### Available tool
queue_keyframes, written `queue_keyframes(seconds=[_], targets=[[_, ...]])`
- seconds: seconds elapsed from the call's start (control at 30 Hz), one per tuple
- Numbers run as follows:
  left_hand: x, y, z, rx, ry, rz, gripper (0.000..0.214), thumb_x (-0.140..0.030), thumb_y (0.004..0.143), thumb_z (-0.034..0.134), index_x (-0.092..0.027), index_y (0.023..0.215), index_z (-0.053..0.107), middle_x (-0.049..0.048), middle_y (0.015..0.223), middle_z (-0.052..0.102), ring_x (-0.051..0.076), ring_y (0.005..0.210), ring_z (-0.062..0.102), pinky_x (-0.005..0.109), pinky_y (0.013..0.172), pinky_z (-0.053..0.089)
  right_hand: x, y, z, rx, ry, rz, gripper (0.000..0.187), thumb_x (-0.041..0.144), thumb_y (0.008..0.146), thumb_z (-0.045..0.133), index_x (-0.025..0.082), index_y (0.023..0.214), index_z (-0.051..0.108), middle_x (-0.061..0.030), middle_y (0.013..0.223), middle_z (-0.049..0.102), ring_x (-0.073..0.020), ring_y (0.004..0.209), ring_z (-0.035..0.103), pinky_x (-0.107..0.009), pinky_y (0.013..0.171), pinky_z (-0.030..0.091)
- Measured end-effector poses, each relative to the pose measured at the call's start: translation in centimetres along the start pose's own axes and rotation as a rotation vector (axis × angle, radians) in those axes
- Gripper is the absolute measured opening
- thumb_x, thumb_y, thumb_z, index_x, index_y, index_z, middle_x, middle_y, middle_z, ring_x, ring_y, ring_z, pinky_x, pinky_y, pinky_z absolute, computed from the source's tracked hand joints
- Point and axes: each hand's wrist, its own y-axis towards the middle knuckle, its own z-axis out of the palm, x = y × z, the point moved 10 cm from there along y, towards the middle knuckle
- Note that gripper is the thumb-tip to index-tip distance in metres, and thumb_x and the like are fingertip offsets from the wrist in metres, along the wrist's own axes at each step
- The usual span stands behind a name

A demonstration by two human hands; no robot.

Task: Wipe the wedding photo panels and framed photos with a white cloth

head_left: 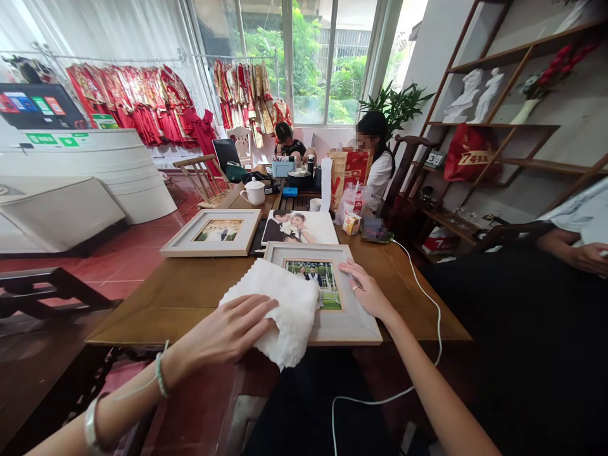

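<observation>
A framed photo [339, 326] lies at the near edge of the wooden table, showing two people outdoors inside a wide pale mat. My left hand [242, 326] grips a fluffy white cloth [280, 297], which covers the left part of the frame and hangs over its near edge. With fingers stretched out, my right hand [365, 288] lies on the right side of the frame. Behind them is an unframed wedding picture [304, 229], partly overlapped by the near frame. To its left rests a second photo frame [190, 244], flat on the table.
A white lidded mug [255, 191] stands farther back. Paper bags [349, 174] and a small carton [351, 223] are at the back right. A white cable [427, 297] runs over the table's right side. Two people sit beyond the table; another person's hand [589, 256] is at far right.
</observation>
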Motion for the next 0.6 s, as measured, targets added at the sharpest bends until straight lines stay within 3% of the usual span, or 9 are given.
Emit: queue_keyframes(seconds=[0.1,0.23,0.33,0.4,0.47,0.53,0.6], targets=[[0.3,-0.4,0.5,0.004,-0.038,-0.112,0.034,-0.005,0.082,0.04,-0.02,0.111,0.047,0.0089,0.117,0.061,0.021,0.106,0.057,0.032,0.084,0.048,0.0,0.0,0.0,-0.001,0.009,0.002,0.043,0.011,0.078,0.042,0.022,0.114,0.063,-0.0067,0.128,0.058,-0.0204,0.134,0.036,-0.046,0.114,0.024],[3.2,0.3,3.6,0.255,-0.17,-0.463,0.061,-0.011,0.068,0.05,-0.021,0.128,0.04,0.0077,0.105,0.066,0.023,0.093,0.063,0.031,0.069,0.052,0.0,0.0,0.1,0.015,0.01,0.015,0.044,0.011,0.079,0.042,0.022,0.116,0.062,-0.0076,0.13,0.057,-0.021,0.135,0.035,-0.047,0.114,0.024],[5.0,1.3,5.1,0.385,-0.151,-0.621,0.057,-0.009,0.063,0.052,-0.021,0.119,0.047,0.0066,0.089,0.066,0.027,0.088,0.061,0.036,0.067,0.053,0.1,0.0,0.1,0.011,0.014,0.013,0.043,0.011,0.078,0.043,0.023,0.115,0.063,-0.0067,0.129,0.057,-0.0209,0.135,0.035,-0.047,0.114,0.024],[6.2,2.2,5.8,0.389,-0.11,-0.662,0.049,-0.003,0.061,0.05,-0.018,0.107,0.052,0.009,0.09,0.063,0.029,0.093,0.058,0.039,0.07,0.053,0.1,0.0,0.0,0.001,0.022,0.008,0.044,0.011,0.078,0.044,0.024,0.115,0.063,-0.0061,0.128,0.058,-0.021,0.134,0.036,-0.047,0.114,0.023],[7.2,3.3,6.6,0.35,-0.106,-0.648,0.042,0.0,0.058,0.05,-0.016,0.096,0.054,0.0149,0.104,0.059,0.031,0.108,0.052,0.042,0.08,0.052,0.0,0.0,-0.1,-0.004,0.032,0.008,0.044,0.011,0.078,0.044,0.024,0.115,0.063,-0.0063,0.129,0.058,-0.0213,0.134,0.036,-0.047,0.114,0.023],[7.8,4.1,7.3,0.305,-0.162,-0.579,0.041,-0.002,0.055,0.054,-0.013,0.095,0.054,0.0206,0.125,0.048,0.035,0.125,0.038,0.046,0.094,0.046,-0.1,0.0,0.0,-0.004,0.034,0.012,0.044,0.011,0.077,0.044,0.023,0.116,0.063,-0.0068,0.131,0.056,-0.0216,0.134,0.036,-0.047,0.114,0.023],[7.8,4.7,7.9,0.279,-0.253,-0.483,0.048,-0.004,0.055,0.056,-0.011,0.103,0.054,0.02,0.137,0.038,0.036,0.134,0.024,0.047,0.105,0.037,-0.1,0.0,0.0,0.004,0.025,0.018,0.044,0.011,0.078,0.043,0.022,0.116,0.062,-0.0079,0.133,0.054,-0.0217,0.135,0.035,-0.047,0.114,0.023]])
